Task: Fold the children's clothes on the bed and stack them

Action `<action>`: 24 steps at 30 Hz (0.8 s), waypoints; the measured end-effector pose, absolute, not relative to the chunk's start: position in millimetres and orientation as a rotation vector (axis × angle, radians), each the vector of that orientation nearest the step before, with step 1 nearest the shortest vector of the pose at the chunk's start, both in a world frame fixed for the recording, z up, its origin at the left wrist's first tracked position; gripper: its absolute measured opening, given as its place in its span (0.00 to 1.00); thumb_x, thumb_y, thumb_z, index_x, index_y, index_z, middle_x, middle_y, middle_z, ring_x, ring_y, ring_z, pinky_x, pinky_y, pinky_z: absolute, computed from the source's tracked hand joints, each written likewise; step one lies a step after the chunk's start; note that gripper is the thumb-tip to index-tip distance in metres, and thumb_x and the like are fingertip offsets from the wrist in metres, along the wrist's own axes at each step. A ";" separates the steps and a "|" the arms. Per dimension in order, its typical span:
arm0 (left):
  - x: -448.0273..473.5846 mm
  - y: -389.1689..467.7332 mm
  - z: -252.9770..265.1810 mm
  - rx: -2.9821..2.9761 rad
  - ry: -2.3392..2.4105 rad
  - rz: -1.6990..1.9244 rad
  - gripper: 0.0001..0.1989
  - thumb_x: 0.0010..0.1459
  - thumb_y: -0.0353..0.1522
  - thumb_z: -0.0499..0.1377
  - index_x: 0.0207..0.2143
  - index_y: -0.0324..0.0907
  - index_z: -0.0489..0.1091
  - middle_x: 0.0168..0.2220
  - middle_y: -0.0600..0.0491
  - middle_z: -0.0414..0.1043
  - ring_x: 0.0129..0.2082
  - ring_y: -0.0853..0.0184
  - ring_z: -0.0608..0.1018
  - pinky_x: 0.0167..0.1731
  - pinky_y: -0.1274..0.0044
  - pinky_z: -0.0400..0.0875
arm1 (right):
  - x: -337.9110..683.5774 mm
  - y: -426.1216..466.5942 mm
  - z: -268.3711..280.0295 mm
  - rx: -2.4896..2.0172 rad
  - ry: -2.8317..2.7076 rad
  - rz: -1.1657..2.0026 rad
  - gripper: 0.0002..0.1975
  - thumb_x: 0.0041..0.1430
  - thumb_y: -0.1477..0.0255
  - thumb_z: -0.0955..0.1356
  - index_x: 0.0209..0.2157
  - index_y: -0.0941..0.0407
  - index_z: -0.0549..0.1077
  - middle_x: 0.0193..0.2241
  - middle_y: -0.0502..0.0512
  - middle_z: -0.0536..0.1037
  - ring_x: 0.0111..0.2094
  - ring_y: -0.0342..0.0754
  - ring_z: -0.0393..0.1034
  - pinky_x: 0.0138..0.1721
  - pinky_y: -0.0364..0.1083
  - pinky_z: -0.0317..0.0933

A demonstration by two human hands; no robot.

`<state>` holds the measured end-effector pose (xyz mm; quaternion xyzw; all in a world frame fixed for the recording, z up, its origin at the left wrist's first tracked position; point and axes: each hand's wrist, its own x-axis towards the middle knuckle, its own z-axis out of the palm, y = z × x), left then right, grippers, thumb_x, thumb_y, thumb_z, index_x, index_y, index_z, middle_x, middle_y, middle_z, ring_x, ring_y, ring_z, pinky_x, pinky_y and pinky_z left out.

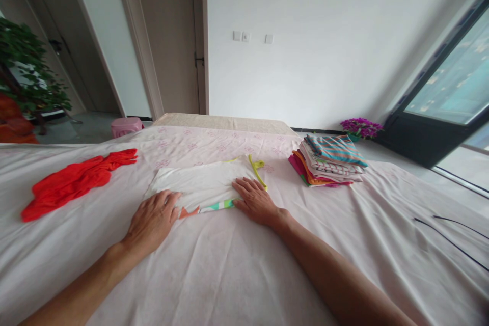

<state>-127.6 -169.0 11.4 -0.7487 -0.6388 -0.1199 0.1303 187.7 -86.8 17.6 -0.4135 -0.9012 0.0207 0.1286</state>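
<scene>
A white garment (202, 181) with yellow-green trim at its right end lies folded lengthwise on the bed sheet (214, 270). Orange, teal and green print shows along its near edge. My left hand (156, 214) rests flat on the near left corner, fingers stretched out. On the near right part lies my right hand (254, 198), palm down with fingers extended. Neither hand grips anything. The fabric beneath both palms is hidden.
A crumpled red garment (78, 181) lies at the left. To the right stands a stack of folded clothes (330, 160), a striped one on top. Dark cables (451, 242) cross the sheet at far right. Beyond the bed are a pink stool (126, 126) and purple flowers (361, 126).
</scene>
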 end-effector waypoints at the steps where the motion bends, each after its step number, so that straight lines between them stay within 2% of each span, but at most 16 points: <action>1: -128.1 -168.8 11.2 -2.185 -1.864 -0.357 0.18 0.65 0.35 0.48 0.54 0.43 0.66 0.50 0.45 0.69 0.48 0.59 0.73 0.46 0.67 0.65 | 187.6 -86.9 17.7 -1.204 -2.619 0.058 0.30 0.68 0.54 0.57 0.66 0.51 0.57 0.65 0.56 0.60 0.67 0.55 0.48 0.66 0.57 0.43; 7: -130.7 -166.8 7.4 -2.191 -1.885 -0.350 0.19 0.65 0.35 0.47 0.56 0.45 0.65 0.52 0.45 0.68 0.47 0.60 0.74 0.46 0.68 0.65 | 187.5 -88.1 19.0 -1.206 -2.619 0.053 0.30 0.68 0.54 0.57 0.66 0.51 0.57 0.65 0.56 0.60 0.67 0.55 0.48 0.66 0.57 0.43; 13: -131.7 -165.4 4.7 -2.183 -1.866 -0.336 0.20 0.66 0.34 0.46 0.57 0.43 0.65 0.53 0.44 0.67 0.48 0.59 0.73 0.49 0.67 0.65 | 187.2 -88.0 20.0 -1.215 -2.628 0.064 0.30 0.68 0.54 0.57 0.66 0.51 0.57 0.66 0.55 0.59 0.67 0.55 0.48 0.66 0.57 0.43; 24: -133.1 -165.9 3.0 -2.187 -1.801 -0.397 0.21 0.65 0.35 0.46 0.57 0.42 0.65 0.57 0.43 0.66 0.57 0.55 0.69 0.58 0.56 0.57 | 186.9 -88.7 19.8 -1.209 -2.621 0.043 0.29 0.68 0.54 0.58 0.66 0.51 0.57 0.65 0.55 0.60 0.66 0.55 0.49 0.66 0.56 0.43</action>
